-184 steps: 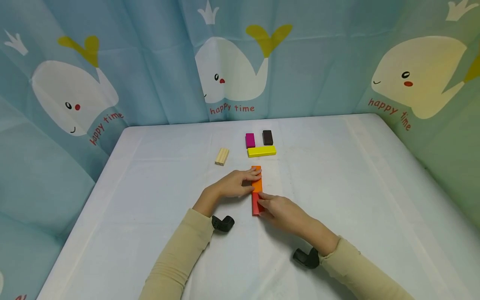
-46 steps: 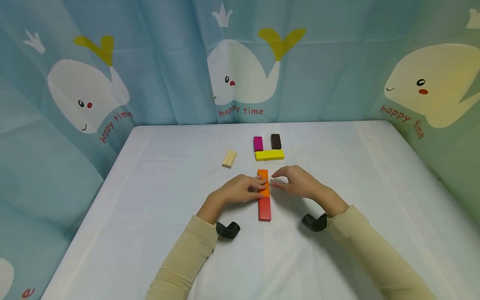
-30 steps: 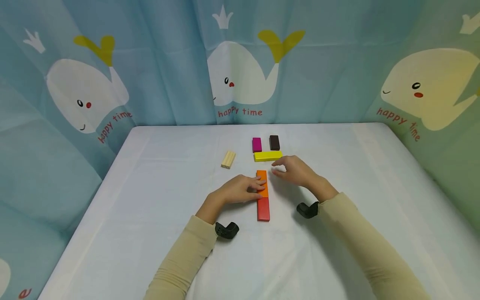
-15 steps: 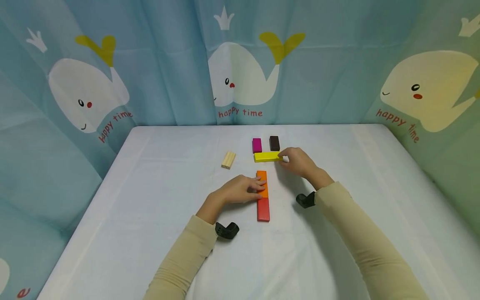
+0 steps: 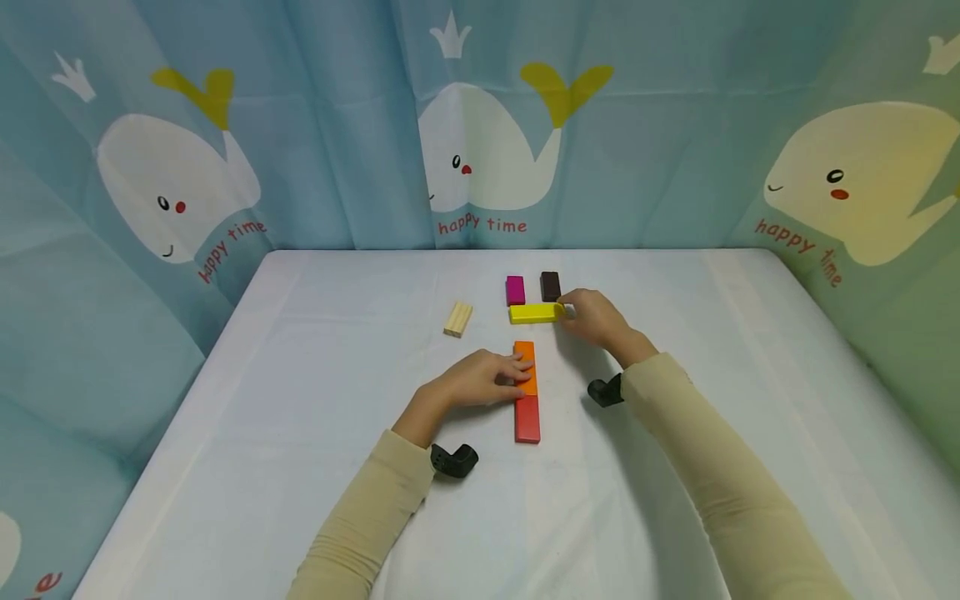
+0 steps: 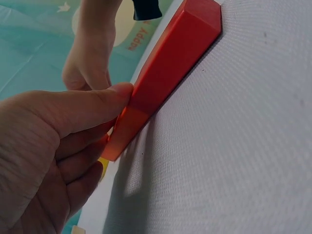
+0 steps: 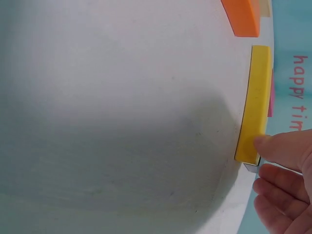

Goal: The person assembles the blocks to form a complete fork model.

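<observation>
An orange block (image 5: pixel 525 352) and a red block (image 5: pixel 527 419) lie end to end on the white table. My left hand (image 5: pixel 476 377) rests on the orange block, fingers across its top and thumb near the seam with the red block. In the left wrist view, the thumb of my left hand (image 6: pixel 63 131) touches that seam from the side. Farther back, my right hand (image 5: pixel 596 318) pinches the right end of a yellow block (image 5: pixel 534 314) that lies crosswise. The right wrist view has my right hand (image 7: pixel 287 175) with its thumb on the yellow block (image 7: pixel 256 102).
Behind the yellow block lie a magenta block (image 5: pixel 515 290) and a dark brown block (image 5: pixel 551 287). Pale wooden blocks (image 5: pixel 457 319) lie to the left. A blue curtain (image 5: pixel 322 167) with whales hangs behind the table (image 5: pixel 300 350).
Over these frames my right hand leaves the red block, moves away to the back and takes hold of the yellow block's right end. My left hand stays on the orange block.
</observation>
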A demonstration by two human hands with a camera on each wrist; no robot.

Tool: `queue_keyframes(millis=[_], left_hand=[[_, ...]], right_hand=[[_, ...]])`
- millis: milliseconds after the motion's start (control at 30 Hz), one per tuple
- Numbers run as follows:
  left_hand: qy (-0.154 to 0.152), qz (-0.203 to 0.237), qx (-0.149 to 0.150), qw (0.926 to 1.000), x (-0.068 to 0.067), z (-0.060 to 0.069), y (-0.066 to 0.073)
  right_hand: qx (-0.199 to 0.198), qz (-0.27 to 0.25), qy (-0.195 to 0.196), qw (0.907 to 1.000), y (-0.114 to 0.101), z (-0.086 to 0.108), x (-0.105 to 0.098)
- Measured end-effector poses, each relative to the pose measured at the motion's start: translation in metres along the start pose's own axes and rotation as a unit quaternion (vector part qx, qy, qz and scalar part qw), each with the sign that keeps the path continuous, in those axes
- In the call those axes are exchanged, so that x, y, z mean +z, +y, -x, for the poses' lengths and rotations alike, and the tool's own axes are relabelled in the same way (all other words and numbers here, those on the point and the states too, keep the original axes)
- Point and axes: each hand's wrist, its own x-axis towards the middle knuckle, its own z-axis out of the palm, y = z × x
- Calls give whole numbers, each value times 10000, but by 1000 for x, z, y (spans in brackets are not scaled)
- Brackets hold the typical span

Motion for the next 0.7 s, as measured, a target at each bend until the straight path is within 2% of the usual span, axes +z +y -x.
queue_keyframes(millis=[433,700], left_hand=[[26,12,10,10000,1,0,0],[-5,-16,-6,10000,0,-1,0]], right_hand=[[123,168,-189,9996,4,-9,4],[-86,381,-27,9992,5,-8,5]])
